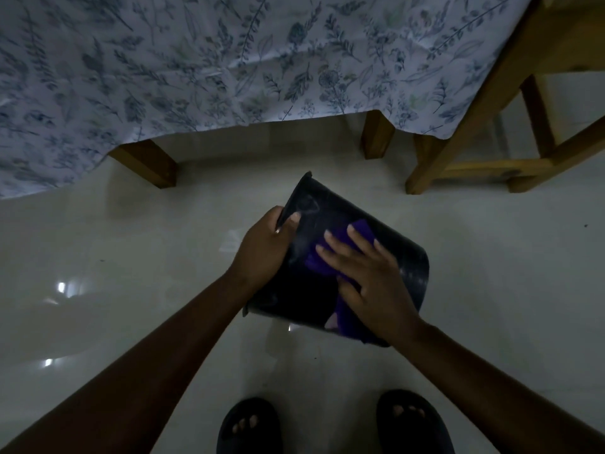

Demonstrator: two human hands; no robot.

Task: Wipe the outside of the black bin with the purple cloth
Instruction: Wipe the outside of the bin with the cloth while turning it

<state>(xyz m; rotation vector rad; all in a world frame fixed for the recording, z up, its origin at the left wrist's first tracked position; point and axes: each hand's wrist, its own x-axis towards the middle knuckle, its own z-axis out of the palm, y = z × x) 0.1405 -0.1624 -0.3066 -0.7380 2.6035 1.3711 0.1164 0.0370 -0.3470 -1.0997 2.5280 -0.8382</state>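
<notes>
The black bin [406, 257] is held tilted above the pale floor, its outer wall turned up toward me. My left hand [265, 247] grips the bin's rim on the left side, thumb over the edge. My right hand [366, 276] lies flat with fingers spread on the purple cloth [322, 263], pressing it against the bin's outer wall. Part of the cloth hangs down past the bin's lower edge under my wrist. Dusty smears show on the bin near its top left and right side.
A table draped with a floral cloth [229, 67] stands ahead, its wooden legs [147, 162] on the glossy tiled floor [131, 257]. A wooden chair frame [484, 132] stands at the right. My feet in dark slippers [334, 424] are at the bottom.
</notes>
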